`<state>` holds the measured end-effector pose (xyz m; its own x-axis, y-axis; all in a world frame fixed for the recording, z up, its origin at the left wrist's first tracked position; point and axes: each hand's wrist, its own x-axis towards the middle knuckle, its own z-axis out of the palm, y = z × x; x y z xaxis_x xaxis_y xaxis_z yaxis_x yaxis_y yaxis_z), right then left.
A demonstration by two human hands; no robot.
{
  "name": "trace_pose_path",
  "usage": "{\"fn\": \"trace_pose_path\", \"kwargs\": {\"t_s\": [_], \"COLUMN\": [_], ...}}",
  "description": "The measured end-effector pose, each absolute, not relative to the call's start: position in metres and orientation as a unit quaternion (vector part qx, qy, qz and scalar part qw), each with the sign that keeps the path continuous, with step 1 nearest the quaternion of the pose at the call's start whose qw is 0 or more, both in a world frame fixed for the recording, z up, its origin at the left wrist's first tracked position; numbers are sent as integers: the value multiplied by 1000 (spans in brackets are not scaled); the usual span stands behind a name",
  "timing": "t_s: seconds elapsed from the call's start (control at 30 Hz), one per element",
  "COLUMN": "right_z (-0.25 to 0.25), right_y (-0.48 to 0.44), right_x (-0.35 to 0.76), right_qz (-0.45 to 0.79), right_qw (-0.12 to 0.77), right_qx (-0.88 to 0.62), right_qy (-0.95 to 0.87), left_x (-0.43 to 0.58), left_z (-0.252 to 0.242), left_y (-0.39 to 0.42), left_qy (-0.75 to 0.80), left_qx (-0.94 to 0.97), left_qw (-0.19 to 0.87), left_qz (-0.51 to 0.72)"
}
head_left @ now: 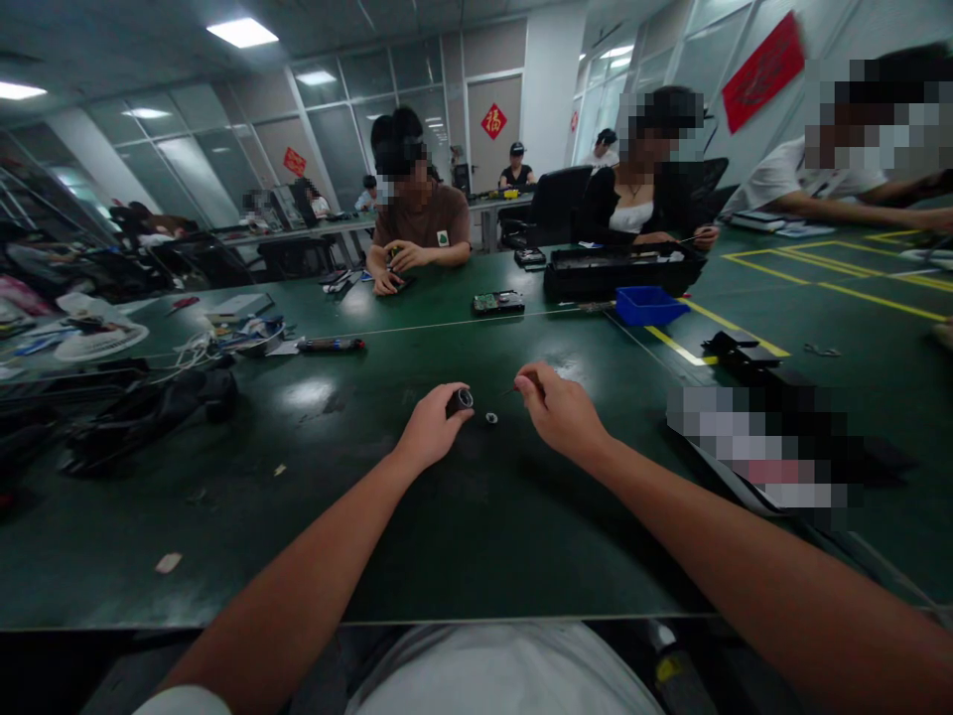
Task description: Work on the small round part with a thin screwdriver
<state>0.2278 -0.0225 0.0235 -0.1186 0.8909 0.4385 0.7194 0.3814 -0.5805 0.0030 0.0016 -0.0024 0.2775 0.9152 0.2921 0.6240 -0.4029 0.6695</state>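
In the head view, my left hand (433, 422) is wrapped round a short black cylinder (462, 400), its open, ring-shaped end facing right; it looks like a lens barrel. Thumb and fingers of my right hand (557, 405) are pinched on a thin, dark, pointed tool (510, 390). Its tip points left toward the cylinder without touching it; its exact kind is too small to tell. Between my hands a small, pale, round part (491, 419) lies on the green table (476, 536).
A blue bin (650, 305), a long black housing (623, 272) and a circuit-board unit (498, 302) stand farther back. A dark screwdriver-like tool (332, 345) and black bags (153, 412) lie left. Several co-workers sit around; one across (421, 223) handles something small.
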Motion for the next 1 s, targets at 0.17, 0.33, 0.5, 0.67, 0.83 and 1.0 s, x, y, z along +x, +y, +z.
{"fn": "trace_pose_path", "kwargs": {"t_s": [0.17, 0.33, 0.5, 0.67, 0.83, 1.0], "right_z": [23, 17, 22, 28, 25, 24], "right_y": [-20, -15, -16, -19, -19, -21], "right_x": [230, 231, 231, 230, 229, 227], "right_qz": [122, 94, 44, 35, 77, 99], "right_qw": [384, 385, 383, 360, 333, 318], "right_qx": [-554, -548, -542, -547, -591, -583], "right_qy": [-728, -736, -747, -755, -731, -741], "left_x": [-1, 5, 18, 28, 34, 33], "left_z": [6, 25, 28, 14, 6, 11], "left_y": [7, 2, 1, 14, 19, 15], "left_qy": [529, 542, 491, 470, 480, 504], "left_qx": [690, 729, 813, 862, 866, 853], "left_qw": [306, 268, 219, 138, 113, 110], "left_qz": [387, 320, 224, 129, 79, 83]}}
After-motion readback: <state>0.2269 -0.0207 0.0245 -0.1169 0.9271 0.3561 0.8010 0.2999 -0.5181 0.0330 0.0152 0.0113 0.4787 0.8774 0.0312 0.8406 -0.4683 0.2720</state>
